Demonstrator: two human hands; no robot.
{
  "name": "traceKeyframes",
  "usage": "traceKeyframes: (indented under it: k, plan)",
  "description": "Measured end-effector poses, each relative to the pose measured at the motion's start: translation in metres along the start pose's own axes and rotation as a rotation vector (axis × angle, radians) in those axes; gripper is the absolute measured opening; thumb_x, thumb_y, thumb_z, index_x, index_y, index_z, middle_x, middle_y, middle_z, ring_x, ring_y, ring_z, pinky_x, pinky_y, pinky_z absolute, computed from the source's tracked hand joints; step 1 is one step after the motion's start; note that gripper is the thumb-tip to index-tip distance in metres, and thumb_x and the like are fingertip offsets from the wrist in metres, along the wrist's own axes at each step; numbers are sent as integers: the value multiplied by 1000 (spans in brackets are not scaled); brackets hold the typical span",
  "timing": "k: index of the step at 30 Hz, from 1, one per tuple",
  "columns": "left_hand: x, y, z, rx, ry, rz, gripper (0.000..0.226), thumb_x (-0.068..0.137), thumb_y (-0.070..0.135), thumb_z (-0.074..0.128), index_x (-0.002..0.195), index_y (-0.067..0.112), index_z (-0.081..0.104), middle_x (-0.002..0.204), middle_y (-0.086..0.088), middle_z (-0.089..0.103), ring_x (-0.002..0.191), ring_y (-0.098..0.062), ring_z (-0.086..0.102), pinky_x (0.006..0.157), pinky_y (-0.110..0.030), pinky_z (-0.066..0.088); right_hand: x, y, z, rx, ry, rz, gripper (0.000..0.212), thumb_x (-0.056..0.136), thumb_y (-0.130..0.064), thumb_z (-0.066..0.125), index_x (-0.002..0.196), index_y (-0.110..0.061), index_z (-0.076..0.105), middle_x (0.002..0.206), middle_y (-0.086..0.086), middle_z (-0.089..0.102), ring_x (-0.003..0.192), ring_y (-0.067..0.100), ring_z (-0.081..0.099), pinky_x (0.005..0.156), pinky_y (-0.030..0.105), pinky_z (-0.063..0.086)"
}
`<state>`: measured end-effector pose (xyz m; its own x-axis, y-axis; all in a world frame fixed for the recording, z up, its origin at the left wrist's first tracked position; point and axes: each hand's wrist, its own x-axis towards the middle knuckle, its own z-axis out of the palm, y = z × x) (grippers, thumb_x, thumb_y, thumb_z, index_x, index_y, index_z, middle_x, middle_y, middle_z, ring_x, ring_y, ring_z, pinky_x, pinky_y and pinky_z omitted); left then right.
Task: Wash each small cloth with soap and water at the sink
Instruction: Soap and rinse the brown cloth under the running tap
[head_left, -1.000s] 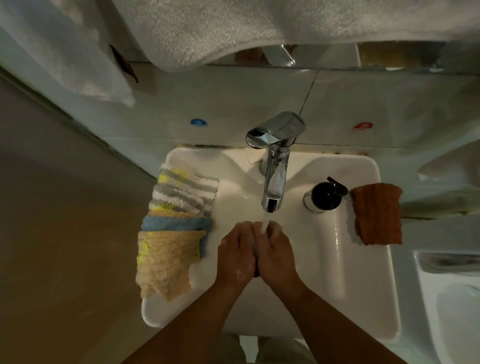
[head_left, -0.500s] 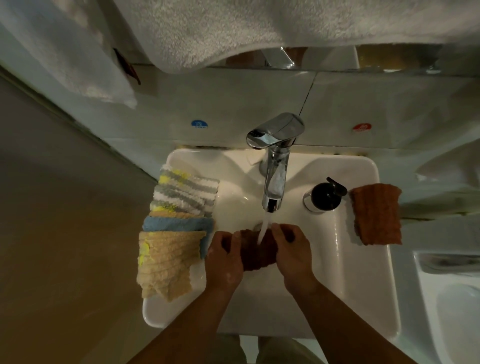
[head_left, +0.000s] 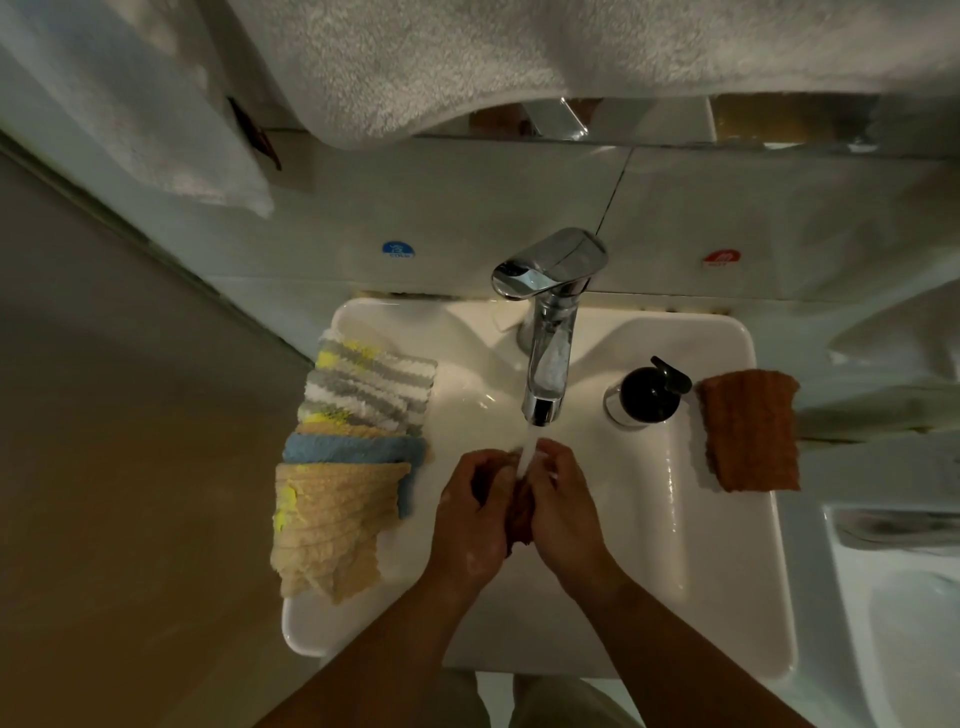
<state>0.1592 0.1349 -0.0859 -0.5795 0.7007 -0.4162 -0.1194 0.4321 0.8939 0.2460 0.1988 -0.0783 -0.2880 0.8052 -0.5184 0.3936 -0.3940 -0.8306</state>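
A white towel (head_left: 467, 52) hangs above the chrome tap (head_left: 550, 332). A white basin (head_left: 727, 597) spreads below the tap. Left of the tap, a pile of small cloths (head_left: 353, 467) lies on the basin's rim. Under its spout the left hand (head_left: 470, 519) and right hand (head_left: 563, 514) press together. Right of the tap lie an orange cloth (head_left: 748, 431) and, nearer, a soap pump (head_left: 649, 392). Each hand's grip is clamped on a brown cloth (head_left: 521, 512) in the tap's stream (head_left: 525, 457).

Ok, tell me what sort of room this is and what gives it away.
Probably a bathroom: a white washbasin with a chrome tap running, a soap pump bottle on its ledge, and white towels hanging above.
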Motion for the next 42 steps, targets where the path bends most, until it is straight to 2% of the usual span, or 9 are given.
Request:
traceKeyframes:
  k: [4,8,13,18,23,28,34,39,42]
  plan:
    - [1,3,-2,-32,45,-88,37,86,61,66,117,42,59,106,4,69,87,-18,71,64,-39,60,0,-1,-1,-9,-12,-32,22,105,-35,51,101,-25,70,82,-1,74,72,15,71,66,35,59]
    - [-6,6,1,-245,2,-259,41,88,44,67,122,24,59,114,-7,68,95,-22,72,71,-35,62,-1,3,2,224,105,71,15,103,-25,53,96,-20,65,92,7,71,88,29,70,78,51,60]
    - [-9,5,7,19,8,-112,14,103,32,54,111,42,60,110,12,68,101,-3,66,86,-22,55,-6,4,2,89,16,29,26,97,-30,65,119,-24,54,107,-3,68,99,11,68,80,27,56]
    - [-2,19,5,145,52,-40,15,106,26,47,102,24,62,90,9,68,81,6,64,65,-8,46,-7,5,1,-9,-82,-135,13,101,-38,58,110,-28,60,92,-19,68,86,0,66,75,17,51]
    - [2,17,9,203,88,-30,30,105,30,47,82,13,59,75,-1,66,70,-14,64,67,-40,53,-5,-3,5,-122,-8,-233,26,104,-37,51,86,-19,52,69,-8,62,61,4,60,55,19,45]
    - [-3,17,10,-42,33,-115,35,106,41,45,88,20,67,83,-7,70,78,-21,69,69,-44,58,0,-7,6,-168,112,-206,35,102,-36,55,70,-21,55,61,-5,58,55,6,54,57,26,46]
    - [-11,20,5,-292,-84,-260,21,108,27,44,119,26,62,111,-7,73,97,-22,73,76,-46,62,1,-12,-7,-31,-51,-136,3,105,-21,50,108,-19,50,93,-1,62,81,1,63,69,17,51]
    - [-5,15,2,-326,7,-185,37,100,-3,46,124,21,60,113,-7,72,101,-22,71,79,-30,58,-1,-1,-7,61,-175,-210,42,92,-14,56,122,-44,62,114,-6,66,108,20,65,94,45,56]
    - [-4,17,4,-345,15,-166,38,97,-5,46,124,18,61,112,-7,72,102,-23,71,79,-32,59,-3,3,-5,-87,-133,-281,37,96,-33,51,119,-61,56,116,-19,61,114,9,60,98,36,52]
